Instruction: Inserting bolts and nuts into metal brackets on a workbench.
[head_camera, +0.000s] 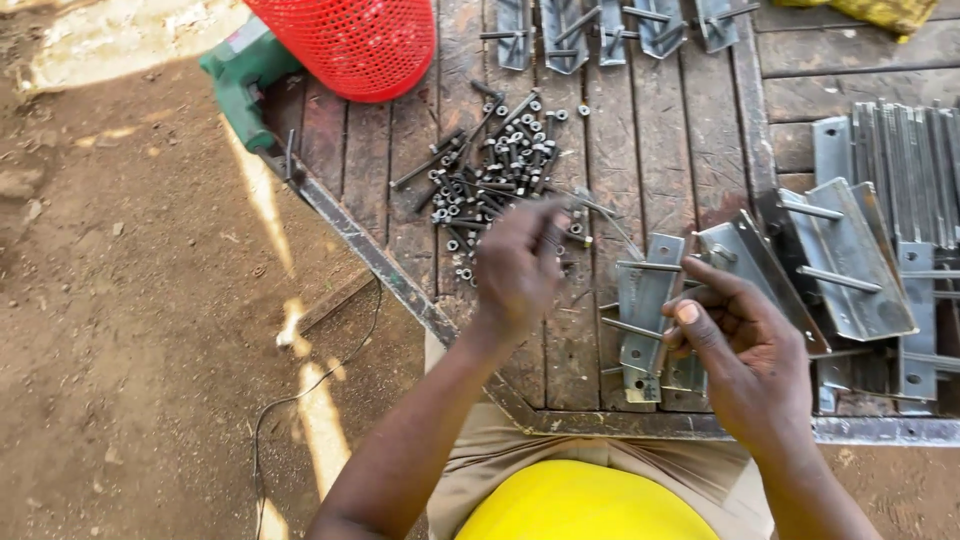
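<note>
**A:** Fingers first, please. What are they doing, low in the frame?

**B:** The right hand (745, 345), lower right, has its fingers curled tight round a grey steel bracket (735, 255), thumb pressed along the edge. A bolt head shows at the top of that plate.

**A:** And the other one?

**B:** The left hand (515, 262), at centre, is seen from the back. Its fingers bend downward, loosely bunched, tips at the near edge of the pile of bolts and nuts (495, 165). Whether it pinches one, I cannot tell; the tips are blurred.

**A:** What lies between the hands?

**B:** A flat galvanised plate with threaded rods (643, 318) through it, dull and scratched, lying on the wooden plank table (660, 140). The planks are dark, weathered and grooved, framed by a rusty metal edge.

**A:** Further right?

**B:** More folded steel brackets (850, 260), stacked slanted, with bolts sticking out, and beyond them thin metal strips (905, 150) set on edge.

**A:** Toward the top?

**B:** The pile is dark, short hex bolts mixed with small silvery nuts. Above it, upper centre-left, sits a red plastic mesh basket (350, 40), and beside that a green power tool (240, 85) at the table's corner. More plates line the top edge (600, 30).
</note>
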